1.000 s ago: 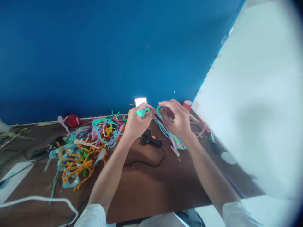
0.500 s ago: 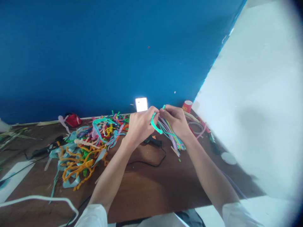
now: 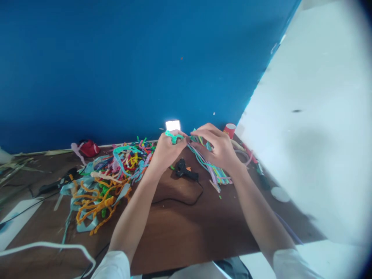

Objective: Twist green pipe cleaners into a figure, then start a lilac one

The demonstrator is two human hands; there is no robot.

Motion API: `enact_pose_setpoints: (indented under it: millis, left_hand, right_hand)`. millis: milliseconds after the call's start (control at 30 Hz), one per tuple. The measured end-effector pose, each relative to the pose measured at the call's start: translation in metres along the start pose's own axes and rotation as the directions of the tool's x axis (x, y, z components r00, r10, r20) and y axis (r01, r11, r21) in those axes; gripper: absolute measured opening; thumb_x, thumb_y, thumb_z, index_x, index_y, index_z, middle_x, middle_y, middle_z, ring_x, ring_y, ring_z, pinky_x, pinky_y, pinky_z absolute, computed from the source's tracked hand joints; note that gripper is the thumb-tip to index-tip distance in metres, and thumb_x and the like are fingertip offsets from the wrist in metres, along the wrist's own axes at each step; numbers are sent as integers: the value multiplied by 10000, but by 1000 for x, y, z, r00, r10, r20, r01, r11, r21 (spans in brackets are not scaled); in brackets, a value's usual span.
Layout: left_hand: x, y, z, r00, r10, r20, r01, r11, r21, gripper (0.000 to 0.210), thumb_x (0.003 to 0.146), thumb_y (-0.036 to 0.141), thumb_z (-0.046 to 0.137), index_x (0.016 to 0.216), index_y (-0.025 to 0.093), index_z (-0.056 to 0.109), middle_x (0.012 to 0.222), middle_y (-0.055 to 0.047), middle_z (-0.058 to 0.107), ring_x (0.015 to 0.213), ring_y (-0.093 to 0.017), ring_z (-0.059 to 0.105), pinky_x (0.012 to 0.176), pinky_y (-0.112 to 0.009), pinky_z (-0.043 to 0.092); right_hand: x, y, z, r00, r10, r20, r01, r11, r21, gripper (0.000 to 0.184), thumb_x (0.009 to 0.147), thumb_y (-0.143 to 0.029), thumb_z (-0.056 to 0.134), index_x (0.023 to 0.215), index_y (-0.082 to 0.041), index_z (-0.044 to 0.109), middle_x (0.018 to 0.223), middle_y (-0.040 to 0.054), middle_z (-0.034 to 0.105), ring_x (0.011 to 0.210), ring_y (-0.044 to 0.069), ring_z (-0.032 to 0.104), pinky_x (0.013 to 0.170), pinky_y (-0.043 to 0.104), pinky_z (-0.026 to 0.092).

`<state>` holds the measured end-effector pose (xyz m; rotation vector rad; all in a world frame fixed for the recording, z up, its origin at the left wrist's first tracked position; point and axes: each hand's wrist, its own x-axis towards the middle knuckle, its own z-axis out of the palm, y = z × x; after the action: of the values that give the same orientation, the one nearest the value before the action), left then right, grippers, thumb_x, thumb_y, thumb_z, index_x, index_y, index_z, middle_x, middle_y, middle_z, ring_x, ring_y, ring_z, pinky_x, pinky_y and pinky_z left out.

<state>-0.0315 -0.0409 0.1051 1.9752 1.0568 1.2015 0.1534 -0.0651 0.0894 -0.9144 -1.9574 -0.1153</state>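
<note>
Over the middle of the table, my left hand (image 3: 170,151) is closed on a turquoise pipe cleaner (image 3: 172,136), which curls over its thumb and finger. My right hand (image 3: 216,146) is just to the right, thumb and fingers apart, with nothing plainly held in them. Below and behind that hand lies a bundle of pastel pipe cleaners (image 3: 214,174), partly covered by it. A black glue gun (image 3: 186,170) with a cord rests on the table between my forearms.
A heap of colourful pipe cleaners (image 3: 130,161) covers the left side, with orange ones (image 3: 99,205) nearest me. A lit phone (image 3: 173,125) leans by the blue wall. A red cup (image 3: 229,130) stands at the back right, a white disc (image 3: 280,194) at the right edge.
The turquoise pipe cleaner has moved left with my left hand and bends more tightly now. My right hand's fingers have parted from their pinch. More of the glue gun shows.
</note>
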Motion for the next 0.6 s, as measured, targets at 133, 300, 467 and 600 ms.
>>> enact_pose_setpoints:
  millis: [133,300,467,600]
  left_hand:
    - [1,-3,-2,997,-58,54,63,994,-86,164,823,307,625,772,157,669,591,35,492,528,-78,365,509,-223,289]
    - [-2,3,-2,991,-79,110,88,993,-82,165,824,317,633,792,157,656,552,48,465,498,-72,342,485,-220,273]
    - [-2,6,-5,999,-22,41,18,994,103,175,838,316,607,798,157,669,560,35,516,524,-90,409,519,-227,320]
    - [-2,6,-6,999,0,46,-8,985,173,180,854,308,585,795,160,668,556,33,532,540,-100,445,561,-234,349]
  right_hand:
    - [-3,5,-2,991,-108,80,118,984,-131,229,969,-254,515,1170,-221,618,1096,93,685,991,214,640,763,310,464]
    - [-2,6,4,998,-15,68,30,975,-219,186,989,-257,472,885,-191,611,864,61,650,774,172,584,647,293,359]
    - [1,4,12,982,145,118,-146,989,3,364,989,-337,485,662,-198,407,644,-22,450,576,111,386,586,289,254]
    - [2,3,17,956,259,136,-282,940,192,423,956,-414,534,623,-195,393,587,-42,374,564,105,335,570,287,226]
